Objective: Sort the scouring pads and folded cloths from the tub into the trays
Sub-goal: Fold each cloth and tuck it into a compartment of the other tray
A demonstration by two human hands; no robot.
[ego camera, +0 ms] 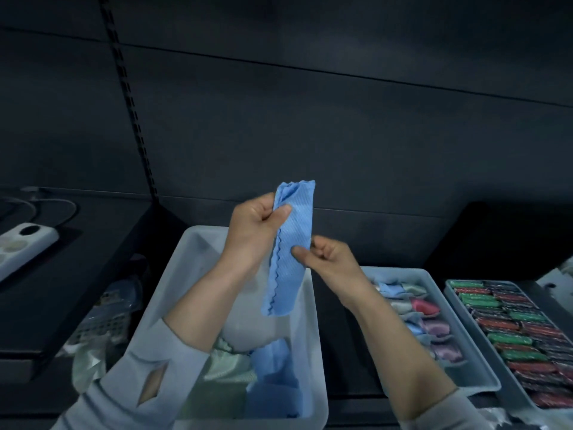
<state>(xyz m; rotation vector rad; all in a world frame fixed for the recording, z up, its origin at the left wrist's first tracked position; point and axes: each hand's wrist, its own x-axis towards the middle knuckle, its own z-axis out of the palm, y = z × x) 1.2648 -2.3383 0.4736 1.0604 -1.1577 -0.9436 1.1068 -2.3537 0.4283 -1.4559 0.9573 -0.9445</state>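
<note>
A blue cloth (291,240), folded into a long strip, hangs upright above the grey tub (313,336). My left hand (252,234) pinches its upper part between thumb and fingers. My right hand (328,262) pinches its right edge lower down. Inside the tub lie more cloths, a blue one (274,373) and a pale green one (224,367). To the right, a grey tray (465,336) holds rolled cloths in blue, pink and lilac. Further right, a second tray (459,301) is packed with wrapped red, green and dark scouring pads (524,333).
A white power strip (21,246) with cables lies on a dark shelf at the left. Below it a grey perforated basket (102,324) and plastic bags sit beside the tub. A dark panelled wall rises behind. A dark box (496,237) stands at the back right.
</note>
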